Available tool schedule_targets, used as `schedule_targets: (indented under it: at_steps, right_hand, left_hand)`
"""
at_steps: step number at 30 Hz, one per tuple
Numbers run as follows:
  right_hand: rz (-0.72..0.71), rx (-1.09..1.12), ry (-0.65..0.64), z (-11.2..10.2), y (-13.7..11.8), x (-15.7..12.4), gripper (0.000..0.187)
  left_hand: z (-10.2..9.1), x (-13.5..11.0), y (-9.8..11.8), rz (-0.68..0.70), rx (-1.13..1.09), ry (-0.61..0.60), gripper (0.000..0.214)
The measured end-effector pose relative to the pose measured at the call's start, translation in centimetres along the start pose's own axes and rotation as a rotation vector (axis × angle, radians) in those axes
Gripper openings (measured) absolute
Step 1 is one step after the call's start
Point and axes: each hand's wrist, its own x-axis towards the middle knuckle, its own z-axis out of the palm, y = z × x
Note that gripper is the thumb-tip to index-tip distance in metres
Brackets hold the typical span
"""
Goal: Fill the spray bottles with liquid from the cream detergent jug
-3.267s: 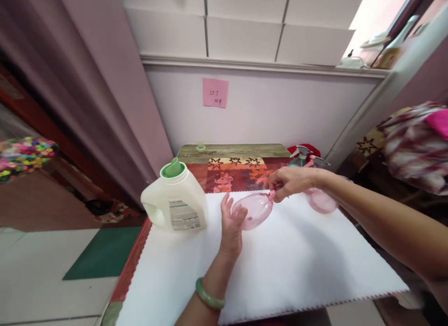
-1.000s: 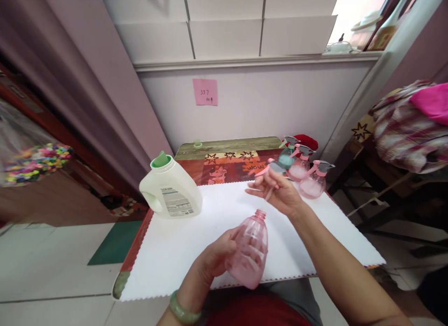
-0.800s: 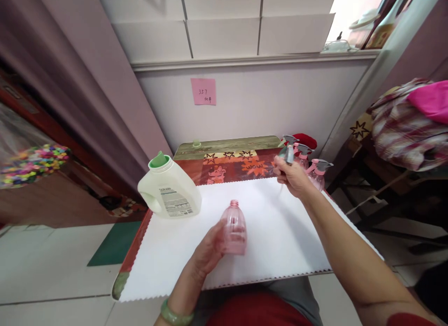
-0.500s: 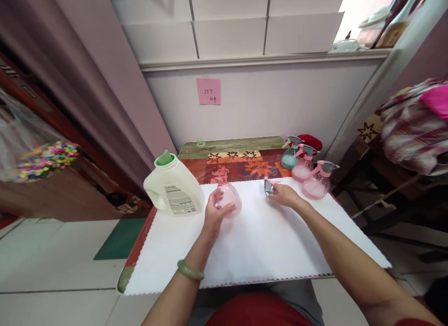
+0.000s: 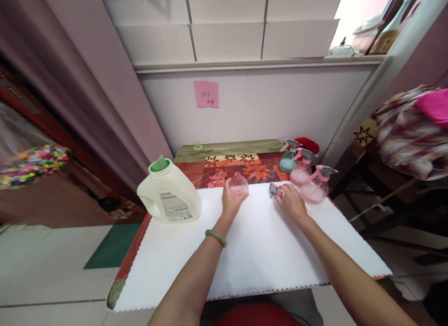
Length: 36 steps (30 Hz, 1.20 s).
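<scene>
My left hand (image 5: 233, 201) wraps round an open pink bottle (image 5: 240, 184) that stands upright at the far edge of the white mat (image 5: 245, 251). My right hand (image 5: 291, 203) rests on the mat just right of it, its fingers closed on a grey and pink spray head (image 5: 274, 190) lying on the mat. A green bangle (image 5: 215, 237) sits on my left wrist.
A white jug with a green cap (image 5: 168, 194) stands at the mat's far left corner. Three spray bottles, one teal (image 5: 288, 160) and two pink (image 5: 314, 187), stand at the far right. A patterned cloth (image 5: 241, 169) covers the table behind. A small green cap (image 5: 198, 145) lies at the back.
My left hand carried the pink bottle from near my body out to the mat's far edge and stood it upright. My right hand brought the spray head down onto the mat.
</scene>
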Motion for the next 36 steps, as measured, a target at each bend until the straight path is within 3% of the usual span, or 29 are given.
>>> schedule_targets:
  at_steps: [6,10,15,17,19,23,27,30,36]
  right_hand:
    - [-0.223,0.229,0.310,1.2,-2.4,-2.7,0.038]
    - [-0.318,0.382,0.432,1.6,-5.9,-4.3,0.045]
    - [-0.503,0.574,0.460,1.3,-10.9,-5.1,0.061]
    - [-0.442,0.623,0.494,1.4,-12.3,-4.4,0.070]
    - [-0.270,0.669,0.510,2.1,-13.1,-3.2,0.085]
    - [-0.020,0.706,0.290,4.7,-13.2,-0.7,0.110]
    - [0.037,0.643,0.100,6.3,-12.9,0.5,0.100]
    - [0.066,0.590,0.107,6.2,-12.5,0.9,0.086]
    - [0.082,0.565,0.127,6.1,-10.6,1.1,0.091]
  left_hand:
    - [0.1,0.4,0.0,0.040,0.041,-0.041,0.092]
    - [-1.6,-2.0,1.5,0.095,0.086,-0.047,0.109]
    - [-7.7,-7.9,4.1,0.201,0.203,0.064,0.058]
    - [-10.7,-9.7,5.0,0.222,0.278,0.157,0.047]
    - [-13.7,-10.8,5.6,0.202,0.332,0.266,0.042]
    - [-17.9,-11.3,5.6,0.104,0.341,0.421,0.043]
    - [-18.9,-11.3,4.8,0.061,0.321,0.436,0.043]
    - [-18.7,-11.4,4.5,0.073,0.322,0.422,0.041]
    - [-21.1,-9.7,4.1,0.136,0.340,0.568,0.054]
